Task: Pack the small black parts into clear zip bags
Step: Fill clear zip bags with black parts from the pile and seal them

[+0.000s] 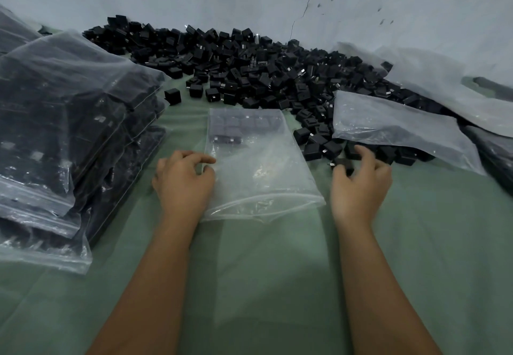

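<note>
centre frame: our left hand point(184, 181) pinches the clear zip bag point(258, 165) at its left edge. right of it, our right hand point(361, 179) curls its fingers around one black part point(343, 163), near the pile point(249, 68) behind.

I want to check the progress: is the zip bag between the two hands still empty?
No, the zip bag already holds a few black parts packed in rows at its far end.

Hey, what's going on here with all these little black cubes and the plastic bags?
A person is packing small black parts into clear zip bags on a green cloth. The left hand holds the edge of a partly filled bag, which has a few parts at its far end. The right hand grips a black part at the edge of the loose pile. Filled bags are stacked on the left.
</note>
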The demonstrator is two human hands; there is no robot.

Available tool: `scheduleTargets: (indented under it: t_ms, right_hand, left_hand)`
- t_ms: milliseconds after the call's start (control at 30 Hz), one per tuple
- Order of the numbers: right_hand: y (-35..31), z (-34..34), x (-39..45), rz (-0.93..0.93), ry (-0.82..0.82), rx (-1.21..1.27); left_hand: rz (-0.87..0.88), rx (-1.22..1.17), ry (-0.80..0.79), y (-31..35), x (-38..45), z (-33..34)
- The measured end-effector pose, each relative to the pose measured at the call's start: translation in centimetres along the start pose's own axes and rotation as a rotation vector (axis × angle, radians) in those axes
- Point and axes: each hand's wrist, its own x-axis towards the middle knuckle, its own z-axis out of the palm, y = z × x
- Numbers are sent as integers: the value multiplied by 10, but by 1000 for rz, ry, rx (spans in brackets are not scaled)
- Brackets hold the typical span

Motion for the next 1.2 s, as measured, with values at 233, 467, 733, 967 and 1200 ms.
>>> scheduleTargets:
  t_ms: [233,467,733,967,1200]
  right_hand:
    - [8,4,2,12,-129,-209]
    - [-17,-6,-8,-77,123,353]
    - [-55,3,-75,-793,-207,400]
    - [-57,9,-85,-741,-376,176]
    - [-54,9,-80,-733,-408,-172]
  left_hand:
    - [414,-358,-398,16,-17,-12]
    - [434,-214,-624,5,-11,-10]
    - [369,-406,-581,12,-11,-6]
    - [190,-591,-529,8,-8,-4]
    - [188,-705,-434,16,-13,-10]
